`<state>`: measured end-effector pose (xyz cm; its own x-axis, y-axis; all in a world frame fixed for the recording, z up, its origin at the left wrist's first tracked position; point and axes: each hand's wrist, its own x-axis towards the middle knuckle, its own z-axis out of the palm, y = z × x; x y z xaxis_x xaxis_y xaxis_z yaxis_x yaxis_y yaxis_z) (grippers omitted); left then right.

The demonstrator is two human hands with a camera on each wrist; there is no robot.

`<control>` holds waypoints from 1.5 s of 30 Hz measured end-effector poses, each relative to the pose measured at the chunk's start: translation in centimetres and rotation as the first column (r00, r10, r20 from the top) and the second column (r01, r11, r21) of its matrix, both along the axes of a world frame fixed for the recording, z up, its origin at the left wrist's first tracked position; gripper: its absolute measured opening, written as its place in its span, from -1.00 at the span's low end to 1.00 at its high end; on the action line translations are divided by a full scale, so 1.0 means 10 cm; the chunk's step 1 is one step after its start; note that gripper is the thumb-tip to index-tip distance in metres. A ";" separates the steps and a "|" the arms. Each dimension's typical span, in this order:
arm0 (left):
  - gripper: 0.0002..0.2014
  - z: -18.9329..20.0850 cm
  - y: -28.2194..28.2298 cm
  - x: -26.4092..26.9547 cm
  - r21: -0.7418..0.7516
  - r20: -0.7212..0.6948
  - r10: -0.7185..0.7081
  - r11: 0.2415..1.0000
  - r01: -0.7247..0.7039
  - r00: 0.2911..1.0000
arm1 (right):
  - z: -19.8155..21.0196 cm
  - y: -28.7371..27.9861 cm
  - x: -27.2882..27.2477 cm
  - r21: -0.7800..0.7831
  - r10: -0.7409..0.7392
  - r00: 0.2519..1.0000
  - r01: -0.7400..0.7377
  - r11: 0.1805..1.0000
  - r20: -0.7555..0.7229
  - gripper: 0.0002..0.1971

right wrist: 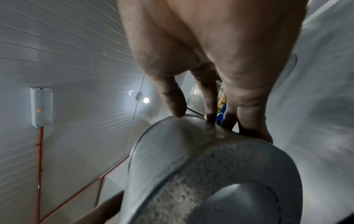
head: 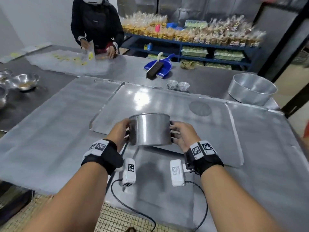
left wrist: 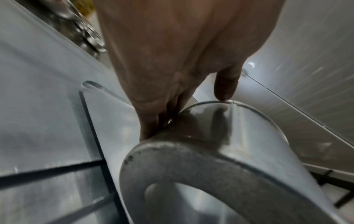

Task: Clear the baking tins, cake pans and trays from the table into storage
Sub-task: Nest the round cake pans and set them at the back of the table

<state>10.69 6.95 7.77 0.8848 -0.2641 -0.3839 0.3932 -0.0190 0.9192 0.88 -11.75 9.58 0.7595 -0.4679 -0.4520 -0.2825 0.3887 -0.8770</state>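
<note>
Left hand [head: 119,133] + right hand [head: 181,136]: gripping round cake tin [head: 150,129] by opposite sides | tin lifted above tray [head: 167,101]

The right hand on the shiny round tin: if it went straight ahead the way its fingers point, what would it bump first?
Probably nothing soon: beyond the right hand, the flat metal tray lies below; depth is unclear.

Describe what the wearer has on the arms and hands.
Both forearms bare, no sleeves or gloves. Each wrist carries a black strap with white blocks printed with black square markers. Black cables run from white marker-tagged modules under the wrists.
</note>
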 end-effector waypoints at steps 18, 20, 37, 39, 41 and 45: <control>-0.75 -0.29 -0.45 -0.54 0.291 0.152 -0.167 0.949 0.117 0.974 | -0.27 -0.48 -0.68 -0.449 0.013 0.927 -0.194 0.872 -0.376 -0.81; -0.74 -0.34 -0.43 -0.56 0.337 0.150 -0.192 0.932 0.132 0.970 | -0.30 -0.49 -0.70 -0.449 0.051 0.910 -0.251 0.857 -0.411 -0.79; -0.83 -0.33 -0.53 -0.58 0.682 0.118 -0.315 0.715 0.154 0.942 | -0.52 -0.68 -0.68 -0.449 0.228 0.875 -0.424 0.786 -0.427 -0.76; -0.93 -0.23 -0.57 -0.53 0.733 0.062 -0.371 0.647 0.209 0.927 | -0.54 -0.74 -0.67 -0.425 0.264 0.862 -0.453 0.784 -0.432 -0.77; -0.82 -0.13 -0.62 -0.44 0.766 -0.065 -0.463 0.544 0.341 0.884 | -0.56 -0.80 -0.64 -0.388 0.320 0.835 -0.504 0.772 -0.449 -0.82; -0.58 0.05 -0.84 -0.16 0.801 -0.247 -0.614 0.306 0.515 0.750 | -0.54 -0.95 -0.54 -0.311 0.397 0.791 -0.567 0.763 -0.466 -0.77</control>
